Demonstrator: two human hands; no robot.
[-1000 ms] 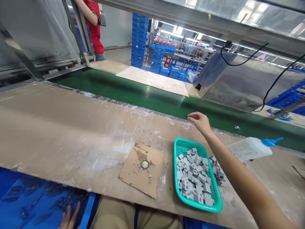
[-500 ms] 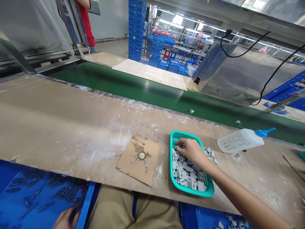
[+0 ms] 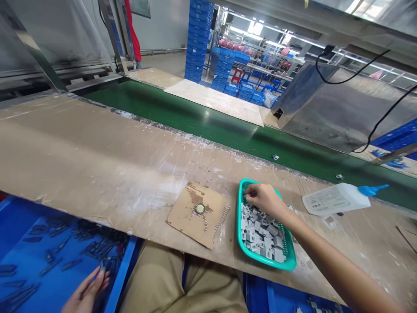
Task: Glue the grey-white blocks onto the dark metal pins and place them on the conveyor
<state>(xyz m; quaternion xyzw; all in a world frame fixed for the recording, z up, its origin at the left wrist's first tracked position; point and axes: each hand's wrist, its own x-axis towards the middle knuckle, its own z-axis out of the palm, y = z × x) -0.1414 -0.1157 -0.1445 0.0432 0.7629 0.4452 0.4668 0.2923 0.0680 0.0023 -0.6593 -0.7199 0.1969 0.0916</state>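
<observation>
My right hand (image 3: 265,199) reaches into a teal plastic basket (image 3: 239,226) at its far left side. Its thumb and fingers are pinched together; whatever is between them is too small to make out. Small grey plastic blocks (image 3: 260,234) fill the basket below the hand. My left hand (image 3: 87,290) is low in a blue bin (image 3: 122,278), thumb and finger closed on a slim dark plastic part (image 3: 102,264). Many similar dark parts (image 3: 61,265) lie scattered around it. Between the hands, a cardboard square (image 3: 182,217) carries a bottle cap (image 3: 199,208) amid wet brown stains.
A white squeeze bottle (image 3: 339,199) with a blue nozzle lies right of the basket. Beyond the table edge runs a green conveyor belt (image 3: 182,119) bearing two small pieces. More grey blocks sit in another blue bin (image 3: 280,300) below right. A red-sleeved person (image 3: 132,34) stands far left.
My left hand has turned and lifted into fuller view, a dark part now showing at its fingertips. My right fingers have closed into a pinch in the basket. The camera view has shifted slightly.
</observation>
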